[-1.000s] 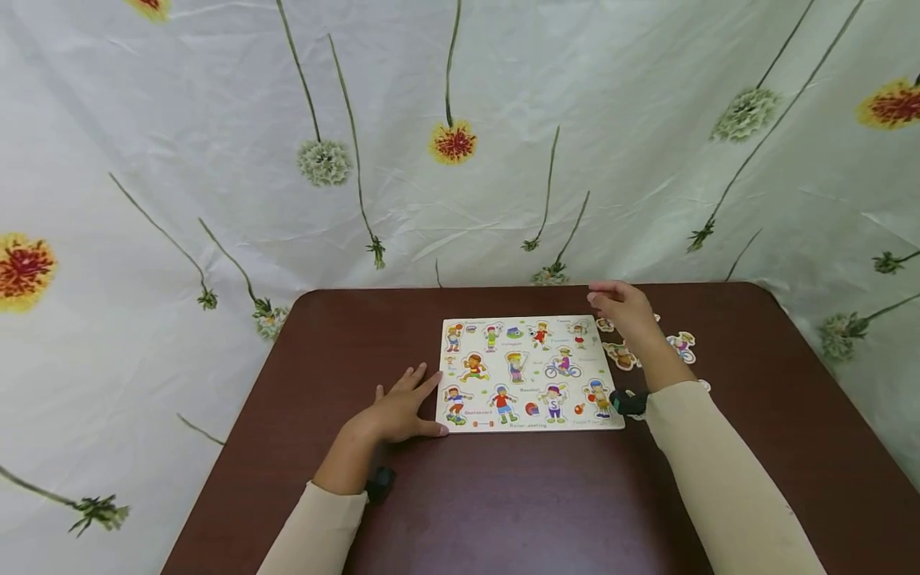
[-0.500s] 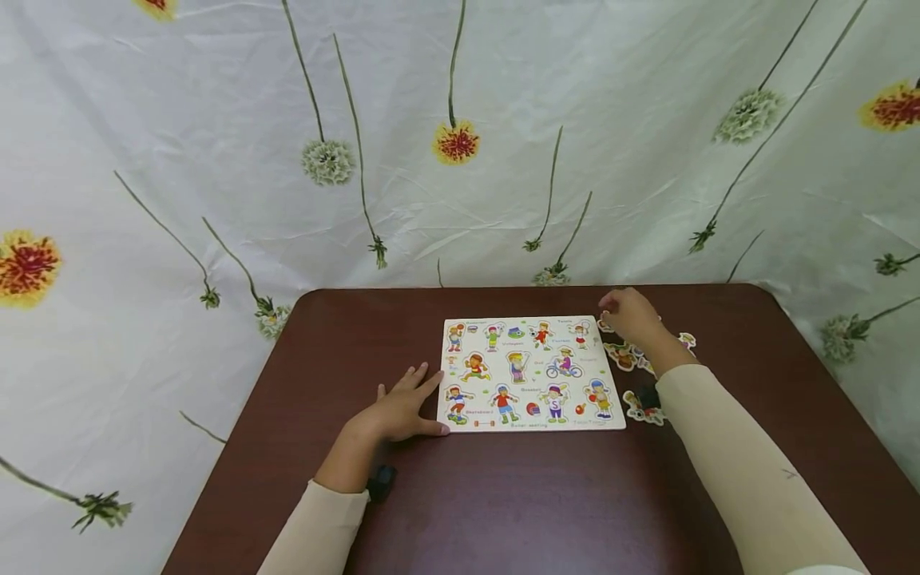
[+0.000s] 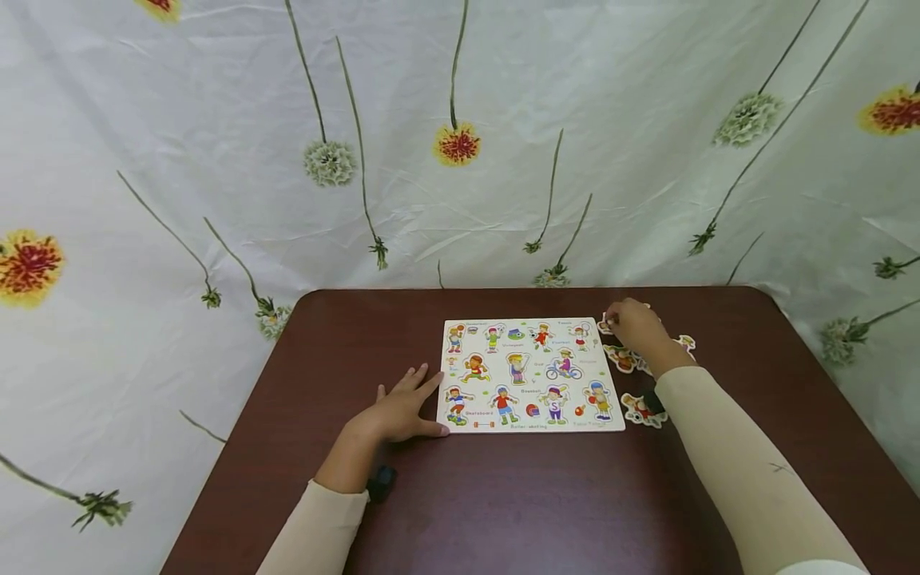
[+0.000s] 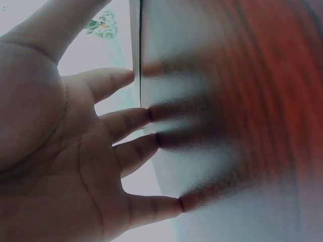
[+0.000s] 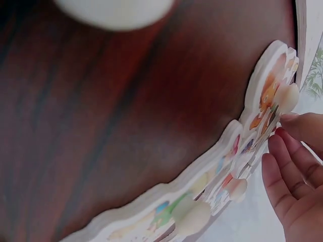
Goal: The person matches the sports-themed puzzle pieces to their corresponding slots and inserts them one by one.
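Note:
A white puzzle board [image 3: 532, 377] with printed sports figures lies flat on the table. My left hand [image 3: 402, 411] is spread at its left side, with thumb and index fingertip at the board's edge. In the left wrist view the left hand [image 4: 81, 146] shows straight, parted fingers with tips at the tabletop. Right of the board my right hand [image 3: 638, 326] is low over cut-out puzzle pieces [image 3: 621, 358]. In the right wrist view its thumb and fingertips are close to a pale knob [image 5: 287, 98] on a puzzle piece [image 5: 267, 85]; I cannot tell whether they pinch it.
More knobbed pieces [image 5: 161, 217] lie in a row in the right wrist view. Another puzzle piece [image 3: 643, 410] lies near the board's lower right corner. The dark brown table [image 3: 532, 495] ends at the back against a flower-printed cloth [image 3: 647, 160].
My right hand has come down from above the board's upper right corner and moved slightly right, to the pieces. The left hand stays at the board's left edge.

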Tool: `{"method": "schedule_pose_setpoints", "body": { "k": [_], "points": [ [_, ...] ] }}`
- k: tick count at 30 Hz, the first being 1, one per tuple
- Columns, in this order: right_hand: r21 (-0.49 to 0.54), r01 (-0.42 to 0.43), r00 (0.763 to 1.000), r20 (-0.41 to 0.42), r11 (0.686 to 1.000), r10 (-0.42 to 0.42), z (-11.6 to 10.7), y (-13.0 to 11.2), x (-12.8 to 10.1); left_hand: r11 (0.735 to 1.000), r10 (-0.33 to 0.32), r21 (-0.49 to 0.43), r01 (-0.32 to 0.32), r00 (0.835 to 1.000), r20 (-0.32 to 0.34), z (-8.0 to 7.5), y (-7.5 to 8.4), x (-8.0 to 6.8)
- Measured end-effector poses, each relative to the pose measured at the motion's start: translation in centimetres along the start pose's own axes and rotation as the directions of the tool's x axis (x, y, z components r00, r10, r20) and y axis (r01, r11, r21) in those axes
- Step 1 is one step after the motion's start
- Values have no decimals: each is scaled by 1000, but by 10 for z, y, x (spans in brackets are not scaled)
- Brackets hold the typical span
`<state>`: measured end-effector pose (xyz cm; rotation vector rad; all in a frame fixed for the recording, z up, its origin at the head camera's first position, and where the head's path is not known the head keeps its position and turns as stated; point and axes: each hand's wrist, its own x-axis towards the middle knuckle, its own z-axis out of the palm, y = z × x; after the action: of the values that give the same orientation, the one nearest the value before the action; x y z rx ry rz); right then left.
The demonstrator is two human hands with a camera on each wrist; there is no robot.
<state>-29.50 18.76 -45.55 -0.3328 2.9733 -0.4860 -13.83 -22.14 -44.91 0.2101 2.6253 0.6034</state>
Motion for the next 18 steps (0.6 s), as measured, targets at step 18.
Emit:
{"method": "schedule_pose_setpoints", "body": {
  "k": [18],
  "points": [
    [97, 0, 1000, -26, 995, 3, -4, 6, -3, 1000, 5, 10, -5, 1000, 7, 1, -2, 2]
  ]
}}
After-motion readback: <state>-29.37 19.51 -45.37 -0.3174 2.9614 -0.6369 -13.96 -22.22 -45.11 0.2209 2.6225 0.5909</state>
